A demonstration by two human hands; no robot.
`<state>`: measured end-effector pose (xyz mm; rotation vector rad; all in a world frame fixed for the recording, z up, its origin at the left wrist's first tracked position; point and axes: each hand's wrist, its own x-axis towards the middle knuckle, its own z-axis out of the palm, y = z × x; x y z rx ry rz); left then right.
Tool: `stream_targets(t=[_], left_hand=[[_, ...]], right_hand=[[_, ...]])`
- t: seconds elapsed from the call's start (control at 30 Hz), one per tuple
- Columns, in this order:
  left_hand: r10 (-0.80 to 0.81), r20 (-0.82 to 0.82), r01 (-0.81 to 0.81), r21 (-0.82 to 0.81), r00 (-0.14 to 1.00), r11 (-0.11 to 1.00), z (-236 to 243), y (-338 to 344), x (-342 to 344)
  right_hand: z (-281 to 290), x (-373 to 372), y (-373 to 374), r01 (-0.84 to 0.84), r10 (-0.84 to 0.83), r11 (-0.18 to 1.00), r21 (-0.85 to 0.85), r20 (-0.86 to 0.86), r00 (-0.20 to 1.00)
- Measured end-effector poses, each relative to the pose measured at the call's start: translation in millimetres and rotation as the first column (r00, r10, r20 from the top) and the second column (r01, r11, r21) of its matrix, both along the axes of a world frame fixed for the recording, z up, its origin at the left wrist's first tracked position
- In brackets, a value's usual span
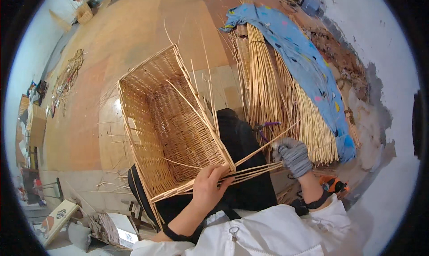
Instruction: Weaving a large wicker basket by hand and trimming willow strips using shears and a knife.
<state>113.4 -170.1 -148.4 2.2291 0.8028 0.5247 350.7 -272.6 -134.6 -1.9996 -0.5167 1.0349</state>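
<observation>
A large rectangular wicker basket [174, 117] rests tilted across my lap, its open top facing me. My bare left hand [209, 188] is closed on the rim at the near right corner, thumb and fingers pressing the woven rods there. From that corner several loose willow rods [257, 171] stretch to the right. My right hand [293, 157], in a grey knitted glove, is closed around their far ends; its fingertips are partly hidden. Other loose rod ends stick up from the basket's right rim, and one [187, 102] crosses the opening.
Bundles of peeled rods [263, 73] lie to the right, partly under a blue patterned cloth [299, 50]. Purple-handled pliers or cutters [268, 125] lie beside them. An orange-and-black tool [333, 184] sits near my right forearm. Scrap rods [67, 77] and boxes [60, 220] are at left.
</observation>
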Motion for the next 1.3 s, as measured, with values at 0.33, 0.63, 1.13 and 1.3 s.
stream_targets(t=[0.33,0.63,1.13,1.3], left_hand=[[0.077,0.004,-0.077,0.144,0.997,0.987,-13,-8,15],[-0.037,0.029,0.031,0.180,0.999,0.983,-27,-13,8],[-0.435,-0.127,0.453,0.219,0.892,0.865,0,90,5],[-0.340,-0.112,0.347,0.518,0.934,0.782,20,184,45]], right_hand=[[-20,35,-1,-0.800,0.723,0.556,-0.225,0.606,0.332],[-60,-12,109,-0.727,0.325,0.608,0.320,0.735,0.595],[-31,-80,114,-0.472,0.204,0.860,0.196,0.715,0.669],[-2,-89,121,-0.438,0.458,0.878,-0.193,0.605,0.651]])
